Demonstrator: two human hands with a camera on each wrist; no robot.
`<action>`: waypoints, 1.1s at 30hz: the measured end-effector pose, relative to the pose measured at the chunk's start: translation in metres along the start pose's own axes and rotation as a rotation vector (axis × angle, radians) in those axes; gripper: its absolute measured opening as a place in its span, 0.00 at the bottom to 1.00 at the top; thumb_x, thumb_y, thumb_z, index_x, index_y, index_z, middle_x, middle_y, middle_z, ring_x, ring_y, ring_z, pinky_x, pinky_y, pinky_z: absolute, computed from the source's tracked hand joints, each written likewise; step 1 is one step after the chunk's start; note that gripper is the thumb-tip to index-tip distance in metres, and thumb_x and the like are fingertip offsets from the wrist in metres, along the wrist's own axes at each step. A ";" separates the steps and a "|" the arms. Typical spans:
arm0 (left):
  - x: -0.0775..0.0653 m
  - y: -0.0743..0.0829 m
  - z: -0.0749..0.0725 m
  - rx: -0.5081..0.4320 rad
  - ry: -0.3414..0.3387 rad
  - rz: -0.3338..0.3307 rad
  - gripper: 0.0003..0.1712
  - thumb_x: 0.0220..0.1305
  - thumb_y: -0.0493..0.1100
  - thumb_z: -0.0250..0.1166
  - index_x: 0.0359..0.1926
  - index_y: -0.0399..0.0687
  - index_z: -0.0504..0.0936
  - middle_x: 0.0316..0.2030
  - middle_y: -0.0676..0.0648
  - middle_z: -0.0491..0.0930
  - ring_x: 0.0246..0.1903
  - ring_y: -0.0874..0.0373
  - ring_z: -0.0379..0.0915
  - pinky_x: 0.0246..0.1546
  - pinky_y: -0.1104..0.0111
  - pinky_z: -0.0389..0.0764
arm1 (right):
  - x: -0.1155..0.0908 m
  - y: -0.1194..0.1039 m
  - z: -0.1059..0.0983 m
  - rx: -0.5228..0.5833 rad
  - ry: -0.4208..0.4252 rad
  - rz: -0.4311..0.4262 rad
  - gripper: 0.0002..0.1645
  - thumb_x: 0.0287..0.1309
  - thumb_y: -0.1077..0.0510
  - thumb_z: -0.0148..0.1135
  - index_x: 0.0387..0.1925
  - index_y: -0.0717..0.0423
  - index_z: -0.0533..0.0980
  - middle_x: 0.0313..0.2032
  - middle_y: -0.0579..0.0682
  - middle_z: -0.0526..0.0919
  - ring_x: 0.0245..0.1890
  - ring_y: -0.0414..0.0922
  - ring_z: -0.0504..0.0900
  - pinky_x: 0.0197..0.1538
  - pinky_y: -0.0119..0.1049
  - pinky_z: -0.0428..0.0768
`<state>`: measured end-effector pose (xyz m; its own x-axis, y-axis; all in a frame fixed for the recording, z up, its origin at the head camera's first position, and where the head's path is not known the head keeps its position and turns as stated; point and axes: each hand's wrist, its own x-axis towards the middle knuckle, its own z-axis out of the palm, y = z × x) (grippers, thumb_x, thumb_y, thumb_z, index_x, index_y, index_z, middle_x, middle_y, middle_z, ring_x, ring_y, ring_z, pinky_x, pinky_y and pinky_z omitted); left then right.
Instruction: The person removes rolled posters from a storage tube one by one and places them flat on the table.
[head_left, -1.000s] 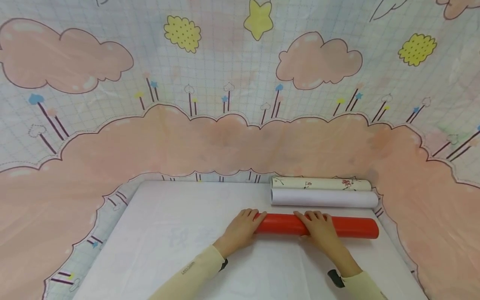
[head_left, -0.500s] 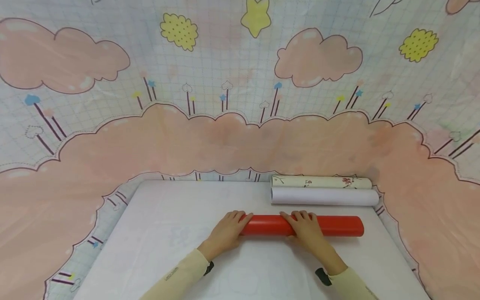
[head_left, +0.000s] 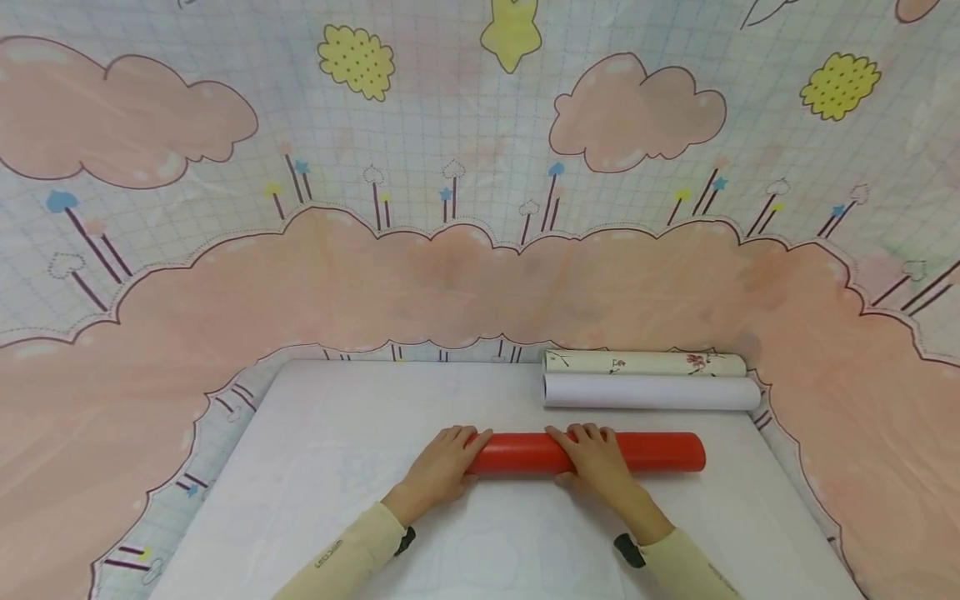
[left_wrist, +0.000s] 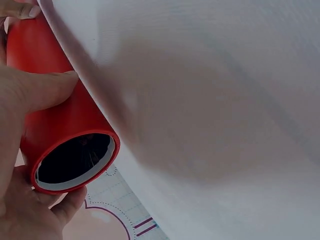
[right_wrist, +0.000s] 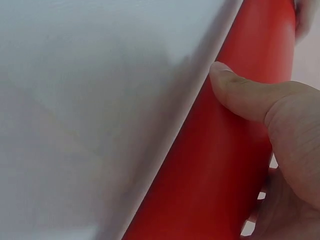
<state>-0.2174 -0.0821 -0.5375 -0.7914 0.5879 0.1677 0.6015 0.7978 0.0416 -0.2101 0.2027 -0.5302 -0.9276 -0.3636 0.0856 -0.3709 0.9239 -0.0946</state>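
A glossy red roll [head_left: 660, 452] lies crosswise low over the white table, in the head view's centre right. My left hand [head_left: 441, 467] grips its left end, thumb on the near side and fingers curled over the far side. Around its middle, my right hand [head_left: 600, 467] holds it the same way. The left wrist view shows the roll's open end [left_wrist: 75, 162], a hollow dark core with a pale inner layer; the left thumb [left_wrist: 50, 90] presses along the red surface. In the right wrist view the right thumb [right_wrist: 240, 95] lies across the roll.
Behind the red roll, at the table's back right, lie a plain white roll [head_left: 652, 392] and a cream roll with a floral print [head_left: 652, 363], side by side. The white tabletop [head_left: 337, 483] meets a cloud-patterned cloth [head_left: 450, 283] at its back and sides.
Both hands have slid the red roll to the left across the table, with their hold on it kept. The two rolls behind stay in place.
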 end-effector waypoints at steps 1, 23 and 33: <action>0.000 0.000 0.000 -0.003 -0.002 -0.002 0.43 0.55 0.50 0.74 0.70 0.54 0.66 0.57 0.47 0.75 0.58 0.51 0.69 0.65 0.59 0.71 | 0.001 0.000 0.001 0.000 -0.003 0.004 0.46 0.44 0.43 0.78 0.66 0.41 0.68 0.52 0.54 0.78 0.56 0.55 0.72 0.61 0.59 0.67; -0.017 -0.024 0.010 -0.357 0.113 -0.271 0.41 0.66 0.57 0.63 0.74 0.50 0.60 0.70 0.45 0.65 0.68 0.47 0.63 0.67 0.50 0.68 | 0.018 -0.023 0.009 0.084 -0.074 -0.030 0.48 0.47 0.43 0.76 0.69 0.43 0.65 0.58 0.53 0.76 0.60 0.55 0.72 0.65 0.64 0.64; -0.029 -0.025 0.013 -0.657 0.234 -0.498 0.28 0.70 0.46 0.58 0.66 0.39 0.69 0.62 0.37 0.73 0.66 0.40 0.66 0.65 0.46 0.68 | 0.023 -0.035 0.015 0.085 -0.034 -0.057 0.49 0.46 0.41 0.76 0.69 0.42 0.65 0.56 0.51 0.77 0.58 0.53 0.73 0.64 0.62 0.66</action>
<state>-0.2112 -0.1175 -0.5561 -0.9807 0.0887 0.1742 0.1878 0.6741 0.7143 -0.2193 0.1601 -0.5401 -0.9055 -0.4200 0.0597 -0.4238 0.8888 -0.1742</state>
